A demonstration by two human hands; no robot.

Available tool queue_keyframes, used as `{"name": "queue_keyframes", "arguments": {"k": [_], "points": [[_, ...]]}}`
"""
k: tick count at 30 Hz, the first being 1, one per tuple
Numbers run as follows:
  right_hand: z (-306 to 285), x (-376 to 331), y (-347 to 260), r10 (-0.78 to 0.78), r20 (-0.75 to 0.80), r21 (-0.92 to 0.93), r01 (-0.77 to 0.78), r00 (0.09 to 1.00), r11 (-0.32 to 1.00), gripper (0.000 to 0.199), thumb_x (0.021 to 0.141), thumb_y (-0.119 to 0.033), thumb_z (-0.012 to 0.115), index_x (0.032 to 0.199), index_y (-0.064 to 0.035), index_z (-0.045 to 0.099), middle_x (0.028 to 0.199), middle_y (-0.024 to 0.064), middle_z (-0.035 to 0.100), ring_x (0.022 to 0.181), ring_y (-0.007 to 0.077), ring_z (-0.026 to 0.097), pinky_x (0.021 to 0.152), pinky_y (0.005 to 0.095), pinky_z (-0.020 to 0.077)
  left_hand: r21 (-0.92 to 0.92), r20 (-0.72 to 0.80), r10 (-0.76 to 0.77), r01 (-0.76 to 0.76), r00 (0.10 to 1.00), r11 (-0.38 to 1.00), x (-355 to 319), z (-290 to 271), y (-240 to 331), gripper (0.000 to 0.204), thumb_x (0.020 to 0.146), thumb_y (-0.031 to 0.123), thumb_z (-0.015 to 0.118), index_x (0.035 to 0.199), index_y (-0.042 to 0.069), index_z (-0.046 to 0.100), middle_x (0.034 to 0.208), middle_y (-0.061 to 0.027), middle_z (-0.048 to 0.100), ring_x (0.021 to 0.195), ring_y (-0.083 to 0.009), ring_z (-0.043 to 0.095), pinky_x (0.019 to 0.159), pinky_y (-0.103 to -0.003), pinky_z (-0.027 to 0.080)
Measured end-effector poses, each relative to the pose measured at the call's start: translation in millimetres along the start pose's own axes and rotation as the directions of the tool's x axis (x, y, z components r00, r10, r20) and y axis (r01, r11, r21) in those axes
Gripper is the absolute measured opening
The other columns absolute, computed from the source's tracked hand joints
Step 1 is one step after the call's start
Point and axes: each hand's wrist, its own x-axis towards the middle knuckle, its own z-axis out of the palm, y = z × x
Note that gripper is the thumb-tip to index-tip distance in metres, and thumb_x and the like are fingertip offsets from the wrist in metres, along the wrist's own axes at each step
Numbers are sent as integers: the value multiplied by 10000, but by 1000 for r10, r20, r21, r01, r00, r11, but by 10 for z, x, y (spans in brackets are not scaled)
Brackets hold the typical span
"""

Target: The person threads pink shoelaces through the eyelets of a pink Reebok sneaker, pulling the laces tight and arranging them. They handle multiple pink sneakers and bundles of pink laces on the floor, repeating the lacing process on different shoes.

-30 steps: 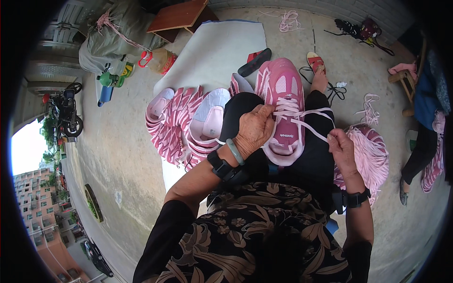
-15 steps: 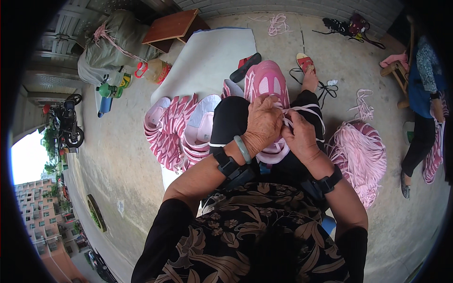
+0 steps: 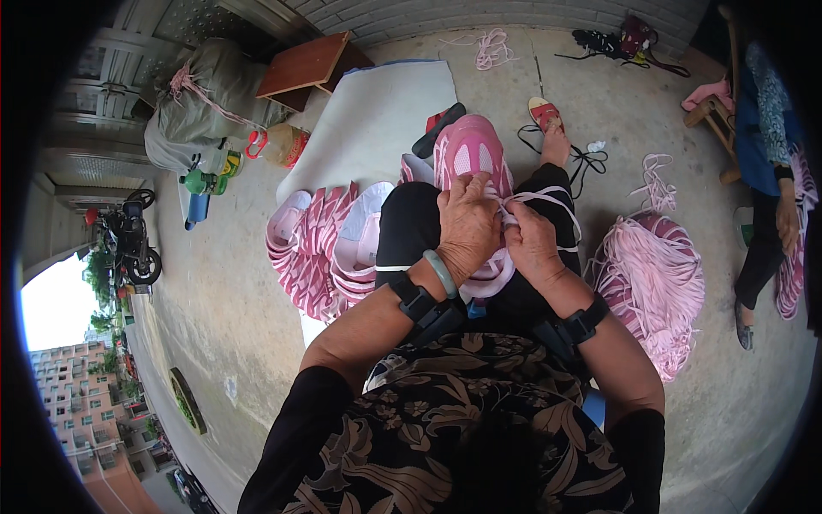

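A pink sneaker (image 3: pixel 469 154) rests between my knees with its toe pointing away from me. My left hand (image 3: pixel 469 224) grips it over the lacing area, fingers stretched toward the toe. Close beside it, my right hand (image 3: pixel 533 248) pinches a pale pink shoelace (image 3: pixel 552 199) at the eyelets. Part of that lace loops out over my right knee. My fingers hide most of the eyelets and the tongue.
Nested pink shoe uppers (image 3: pixel 321 248) stand left of my knee. A heap of pink laces (image 3: pixel 655 278) lies on the right. White sheeting (image 3: pixel 377 107), a brown wooden box (image 3: pixel 304 67) and bottles (image 3: pixel 282 146) are farther off. Another person's hand (image 3: pixel 786 224) is at far right.
The fingers of my left hand have straightened toward the shoe's toe. My right hand's fingers have drawn together on the lace. The whole view has shifted slightly.
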Motion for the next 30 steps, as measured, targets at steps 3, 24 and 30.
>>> {"name": "queue_keyframes", "arguments": {"k": [3,24,30], "points": [[4,2,7,-11,-21,22,12,1000,1000,237,707,-34,510,942,-7,520,796,204,591,748,379,581,677,443,476,41,-7,24,-24,1000,999,8,72,13,206,597,139,647,782,49,655,1188,-100,512,1099,-306,447,863,-450,355],[-303,-68,-137,632,326,568,-680,703,464,571,767,-191,647,1217,39,383,857,105,587,708,164,600,559,270,504,625,171,-769,535,616,568,-2076,-1069,-2486,190,740,150,572,906,71,621,1177,-72,497,1110,-306,429,895,-507,322],[-226,167,-35,675,385,542,-746,629,387,416,737,-133,643,1094,16,490,784,64,581,640,138,575,477,251,471,370,104,-309,251,945,895,-1462,-836,-1860,272,699,195,658,930,60,611,1197,-88,505,1087,-299,449,895,-490,327]]}}
